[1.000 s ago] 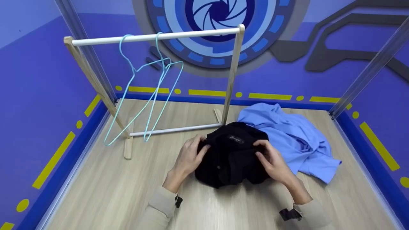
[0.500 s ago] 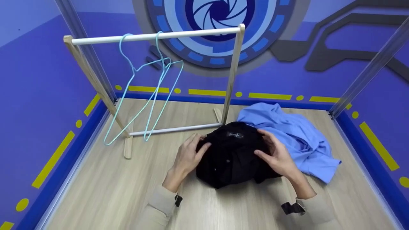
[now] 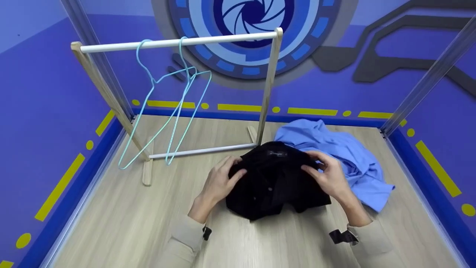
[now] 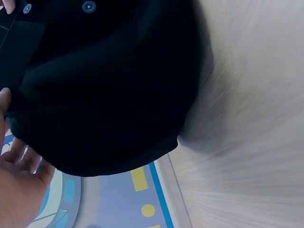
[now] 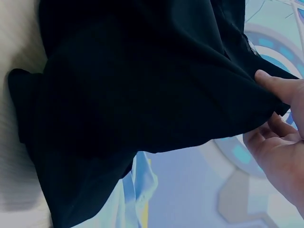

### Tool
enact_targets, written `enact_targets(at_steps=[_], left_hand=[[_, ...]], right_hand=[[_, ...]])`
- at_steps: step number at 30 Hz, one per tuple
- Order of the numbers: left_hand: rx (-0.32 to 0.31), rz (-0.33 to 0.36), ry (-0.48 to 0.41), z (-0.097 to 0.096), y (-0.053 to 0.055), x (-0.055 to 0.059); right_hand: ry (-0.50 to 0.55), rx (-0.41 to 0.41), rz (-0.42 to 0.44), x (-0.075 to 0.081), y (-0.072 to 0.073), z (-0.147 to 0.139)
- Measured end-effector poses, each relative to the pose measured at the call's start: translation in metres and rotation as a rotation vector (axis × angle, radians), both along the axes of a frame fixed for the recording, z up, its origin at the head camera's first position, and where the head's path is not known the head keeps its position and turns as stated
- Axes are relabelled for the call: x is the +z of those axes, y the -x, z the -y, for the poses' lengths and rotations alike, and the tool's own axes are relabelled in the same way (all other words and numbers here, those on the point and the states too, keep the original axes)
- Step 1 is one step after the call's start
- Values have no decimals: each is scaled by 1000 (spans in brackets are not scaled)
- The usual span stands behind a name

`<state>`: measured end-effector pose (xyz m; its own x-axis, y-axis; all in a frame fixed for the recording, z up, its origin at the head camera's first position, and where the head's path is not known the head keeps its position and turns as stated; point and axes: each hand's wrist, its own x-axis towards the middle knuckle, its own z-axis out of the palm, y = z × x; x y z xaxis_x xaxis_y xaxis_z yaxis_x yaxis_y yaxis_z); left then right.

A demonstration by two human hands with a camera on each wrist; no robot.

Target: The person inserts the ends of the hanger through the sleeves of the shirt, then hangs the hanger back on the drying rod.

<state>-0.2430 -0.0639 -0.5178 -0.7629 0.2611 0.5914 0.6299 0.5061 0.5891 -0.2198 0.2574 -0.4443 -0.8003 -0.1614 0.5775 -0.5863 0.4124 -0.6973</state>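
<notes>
A black buttoned shirt (image 3: pixel 275 186) is bunched above the wooden floor, its neck label facing up. My left hand (image 3: pixel 218 180) pinches its left shoulder between thumb and fingers. On the opposite shoulder, my right hand (image 3: pixel 331 178) pinches the cloth, the thumb on top and the fingers behind. In the left wrist view, two buttons show on the dark shirt (image 4: pixel 104 95) near the top left. The right wrist view has the shirt (image 5: pixel 142 85) draping down from the pinched edge. Just behind it lies a crumpled light blue garment (image 3: pixel 342 152).
A wooden clothes rack (image 3: pixel 269 85) with a white top bar (image 3: pixel 223 38) stands at the back left. Two light blue wire hangers (image 3: pixel 139 115) hang from the bar. Purple-blue walls (image 3: pixel 41 123) close in the wooden floor (image 3: pixel 122 223) on the left, back and right.
My right hand has moved right and slightly up, shifting its grip along the shirt and spreading the shoulder outward. The label has come into plainer view. My left hand stays almost in place.
</notes>
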Motion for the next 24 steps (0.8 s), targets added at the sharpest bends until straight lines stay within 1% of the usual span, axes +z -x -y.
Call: enact_targets(at_steps=[3, 8, 10, 14, 16, 19, 24], left_hand=[[-17, 35, 16, 0, 1, -2], [-36, 52, 43, 1, 3, -8], [-30, 64, 49, 2, 4, -11], [-4, 119, 60, 6, 5, -16], [5, 158, 81, 9, 5, -19], [4, 228, 150, 14, 3, -22], [-39, 356, 270, 21, 0, -25]], right_hand=[[-13, -17, -19, 13, -7, 5], [-37, -43, -41, 15, -7, 3], [-42, -47, -47, 15, -7, 2], [-42, -42, -57, 16, -6, -1], [-41, -42, -64, 16, -6, -2], [-41, -50, -69, 17, -6, -3], [-30, -61, -58, 17, -6, -4]])
